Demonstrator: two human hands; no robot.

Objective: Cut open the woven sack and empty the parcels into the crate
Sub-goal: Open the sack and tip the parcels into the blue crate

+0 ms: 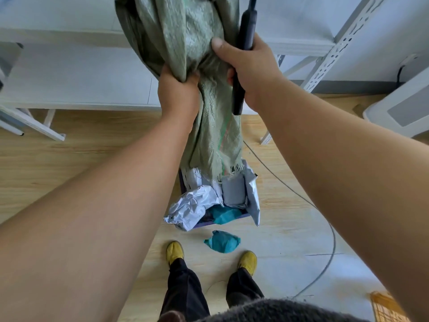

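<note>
Both hands, the left hand [177, 90] and the right hand [249, 70], are clenching the upended green woven sack [185, 38] above the parcel-filled crate [232, 218], the right also gripping a black cutter [242, 63].

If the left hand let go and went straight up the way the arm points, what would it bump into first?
Most likely the woven sack. The left hand already grips its bunched green cloth, and the bulging part hangs right above the knuckles. Depth is hard to judge from this one view, but nothing else shows in that line.

Your left hand [178, 89] and right hand [249, 70] grip the upended green woven sack [185, 38] above the crate [182, 182] of parcels [192, 205]; your right also holds a black cutter [241, 66].
</note>
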